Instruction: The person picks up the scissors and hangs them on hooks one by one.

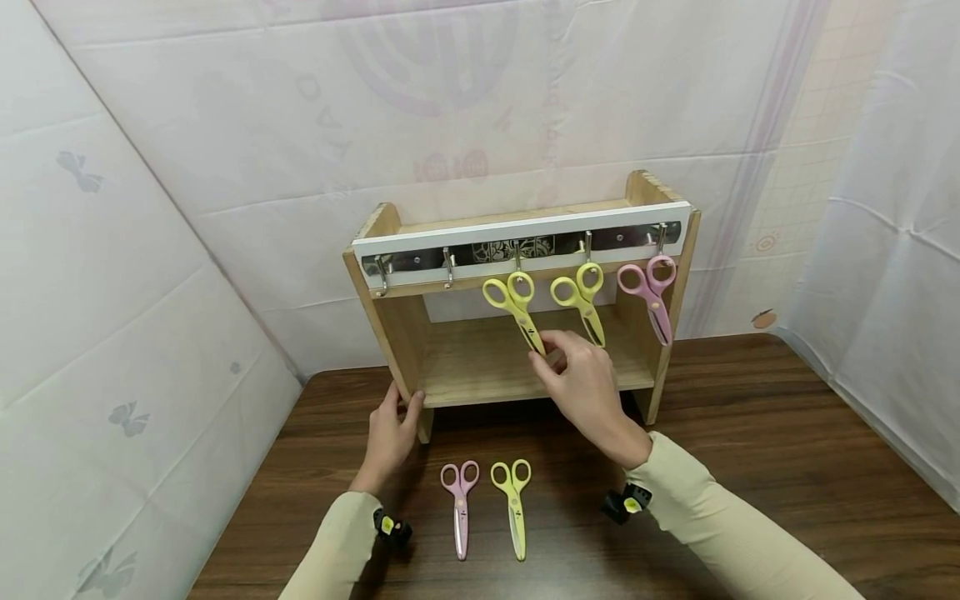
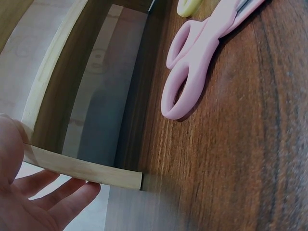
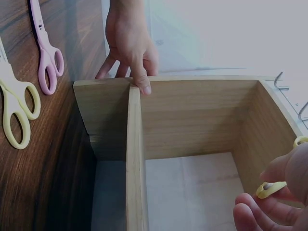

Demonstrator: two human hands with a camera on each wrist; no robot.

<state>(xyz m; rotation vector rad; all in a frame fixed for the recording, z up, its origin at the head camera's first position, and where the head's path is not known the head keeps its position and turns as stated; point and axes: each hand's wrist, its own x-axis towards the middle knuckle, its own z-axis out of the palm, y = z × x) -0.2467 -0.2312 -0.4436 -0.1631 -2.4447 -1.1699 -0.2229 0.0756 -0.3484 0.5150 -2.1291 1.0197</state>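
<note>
My right hand (image 1: 581, 385) pinches the blade end of yellow scissors (image 1: 517, 307), whose handle loops sit at the middle hook (image 1: 517, 254) of the rack. In the right wrist view, thumb and fingers close round the yellow tip. My left hand (image 1: 392, 433) grips the lower left side of the wooden shelf (image 1: 480, 350), thumb in front and fingers round the outer side. To the right, another yellow pair of scissors (image 1: 583, 300) and a pink pair (image 1: 652, 296) hang from hooks. Pink scissors (image 1: 461, 504) and yellow scissors (image 1: 514, 504) lie on the table, loops toward the shelf.
The white hook rack (image 1: 420, 243) runs along the shelf's top front; its two left hooks hold nothing. A dark wood table (image 1: 750, 417) carries the shelf. Pale patterned sheeting (image 1: 262, 125) covers the walls behind and beside it.
</note>
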